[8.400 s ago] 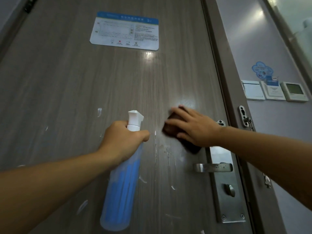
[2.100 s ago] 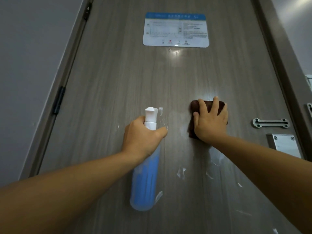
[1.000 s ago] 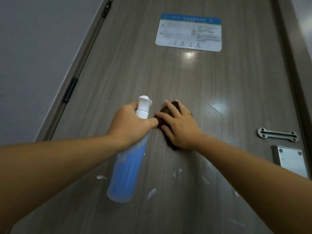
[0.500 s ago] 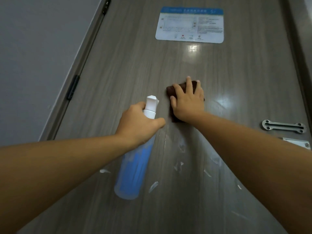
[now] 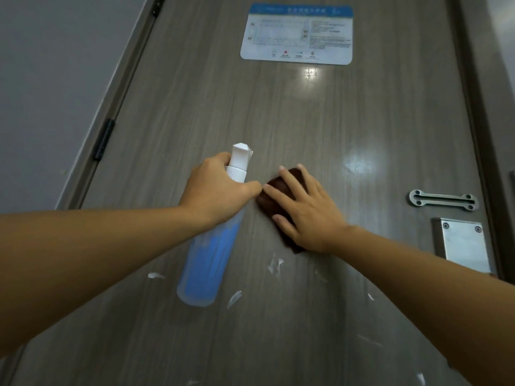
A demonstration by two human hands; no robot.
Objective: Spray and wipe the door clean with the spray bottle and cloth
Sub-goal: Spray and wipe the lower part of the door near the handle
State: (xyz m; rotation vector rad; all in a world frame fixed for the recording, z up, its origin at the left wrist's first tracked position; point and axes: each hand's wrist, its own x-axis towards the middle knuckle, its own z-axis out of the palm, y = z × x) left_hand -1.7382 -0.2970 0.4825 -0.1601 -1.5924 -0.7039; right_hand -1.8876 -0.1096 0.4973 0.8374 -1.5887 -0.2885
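Observation:
A grey wood-grain door fills the view. My left hand grips the neck of a spray bottle with blue liquid and a white nozzle pointing up at the door. Just to its right, my right hand lies flat with fingers spread, pressing a dark brown cloth against the door at mid height. Most of the cloth is hidden under the palm. White smears dot the door below both hands.
A blue and white notice is stuck high on the door. A metal guard bar and a steel lock plate sit at the right edge. A black hinge and a grey wall lie to the left.
My right hand has slid the cloth down and slightly right from its higher spot half a second ago. The left hand still holds the bottle in about the same place.

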